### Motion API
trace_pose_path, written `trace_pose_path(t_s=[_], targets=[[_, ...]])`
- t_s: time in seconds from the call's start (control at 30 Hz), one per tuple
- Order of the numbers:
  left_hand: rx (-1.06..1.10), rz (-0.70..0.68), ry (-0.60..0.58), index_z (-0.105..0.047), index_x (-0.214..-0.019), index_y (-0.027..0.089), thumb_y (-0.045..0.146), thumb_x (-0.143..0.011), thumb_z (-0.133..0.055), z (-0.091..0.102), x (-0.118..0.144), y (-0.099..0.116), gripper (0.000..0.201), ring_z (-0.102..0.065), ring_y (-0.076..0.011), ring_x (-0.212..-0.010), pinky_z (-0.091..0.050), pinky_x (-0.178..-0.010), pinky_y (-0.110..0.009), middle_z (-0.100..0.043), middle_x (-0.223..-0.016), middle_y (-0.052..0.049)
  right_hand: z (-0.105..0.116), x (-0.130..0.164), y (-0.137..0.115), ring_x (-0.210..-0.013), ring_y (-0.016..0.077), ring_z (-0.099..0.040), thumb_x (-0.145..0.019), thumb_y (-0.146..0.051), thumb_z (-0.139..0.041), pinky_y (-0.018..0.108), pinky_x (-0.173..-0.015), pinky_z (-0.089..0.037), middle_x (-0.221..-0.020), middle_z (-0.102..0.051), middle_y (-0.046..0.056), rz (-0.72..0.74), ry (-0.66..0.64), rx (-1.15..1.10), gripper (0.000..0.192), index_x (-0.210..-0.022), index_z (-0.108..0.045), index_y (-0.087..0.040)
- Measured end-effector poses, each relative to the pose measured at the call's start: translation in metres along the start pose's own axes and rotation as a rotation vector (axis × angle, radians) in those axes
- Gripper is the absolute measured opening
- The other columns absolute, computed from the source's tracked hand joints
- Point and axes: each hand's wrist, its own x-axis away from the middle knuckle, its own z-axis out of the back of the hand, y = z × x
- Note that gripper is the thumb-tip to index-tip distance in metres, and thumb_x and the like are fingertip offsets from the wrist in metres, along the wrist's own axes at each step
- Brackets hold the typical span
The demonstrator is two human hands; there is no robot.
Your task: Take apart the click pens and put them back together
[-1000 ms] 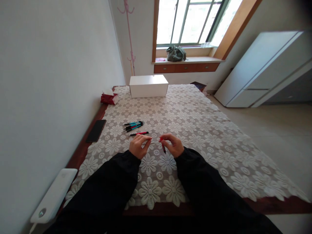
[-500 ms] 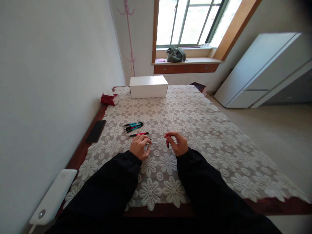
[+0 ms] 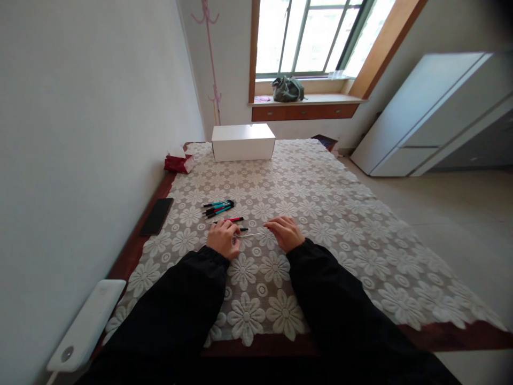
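Observation:
My left hand (image 3: 223, 239) rests on the lace tablecloth (image 3: 320, 203) and pinches a thin silver pen refill (image 3: 250, 235), which points right toward my right hand (image 3: 282, 233). The right hand lies knuckles-up on the cloth with its fingers curled near the refill's tip. Whatever it holds is hidden. Just beyond my left hand lie a red pen (image 3: 231, 220) and a short black pen piece (image 3: 242, 229). A small bunch of teal and black pens (image 3: 218, 207) lies a little farther back.
A black phone (image 3: 157, 215) lies near the table's left edge by the wall. A white box (image 3: 243, 142) and a red tissue pack (image 3: 178, 162) sit at the far end. A white device (image 3: 86, 326) is at the near left corner. White cabinets (image 3: 433, 117) stand to the right.
Both hands have dropped from just above the table onto the cloth. The red pen part seen in my right fingers before is now out of sight.

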Motion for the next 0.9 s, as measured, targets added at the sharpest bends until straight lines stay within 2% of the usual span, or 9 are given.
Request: trace_pose_path(t_s=[0.1,0.23,0.4,0.53,0.9], targets=[[0.007,-0.011,0.008,-0.069,-0.080,0.023,0.018,-0.071,-0.068,-0.001,0.001,0.000,0.010,-0.057,-0.0300,-0.099,-0.044,-0.085,-0.046,-0.067,-0.093,-0.008,-0.008,0.003,0.007,-0.096,0.0226,-0.063,-0.094,-0.016,-0.053,0.040,-0.092,-0.046,-0.099,-0.072,0.006,-0.002,-0.094,0.022,0.024,-0.110,-0.068,-0.025],[0.018,-0.001,0.000,-0.069,-0.079,0.023,0.020,-0.072,-0.069,-0.001,0.001,0.001,0.007,-0.057,-0.0286,-0.099,-0.045,-0.086,-0.045,-0.067,-0.092,-0.007,-0.014,0.005,0.012,-0.097,0.0232,-0.062,-0.091,-0.018,-0.058,0.040,-0.092,-0.045,-0.100,-0.072,0.006,0.007,-0.149,0.050,0.020,-0.107,-0.068,-0.024],[0.017,-0.002,-0.006,-0.070,-0.078,0.022,0.021,-0.074,-0.069,-0.002,0.001,0.000,0.005,-0.057,-0.0279,-0.098,-0.045,-0.086,-0.044,-0.067,-0.092,-0.007,-0.015,0.007,0.013,-0.101,0.0250,-0.059,-0.091,-0.024,-0.062,0.040,-0.090,-0.044,-0.104,-0.069,0.008,-0.036,-0.144,0.112,0.011,-0.098,-0.069,-0.024],[0.029,-0.001,-0.005,-0.070,-0.078,0.022,0.022,-0.076,-0.069,-0.004,0.000,-0.002,0.003,-0.058,-0.0272,-0.098,-0.045,-0.086,-0.043,-0.067,-0.092,-0.007,-0.016,0.006,0.012,-0.095,0.0235,-0.058,-0.091,-0.025,-0.062,0.038,-0.085,-0.045,-0.098,-0.067,0.007,-0.034,-0.152,0.116,0.008,-0.089,-0.069,-0.023],[0.012,-0.031,-0.009,-0.069,-0.080,0.022,0.022,-0.078,-0.068,-0.005,0.000,0.001,0.002,-0.056,-0.0280,-0.099,-0.043,-0.084,-0.044,-0.067,-0.095,-0.008,-0.018,0.005,0.010,-0.095,0.0238,-0.057,-0.094,-0.026,-0.059,0.037,-0.084,-0.045,-0.095,-0.066,0.008,-0.004,-0.174,0.107,0.011,-0.091,-0.070,-0.024]])
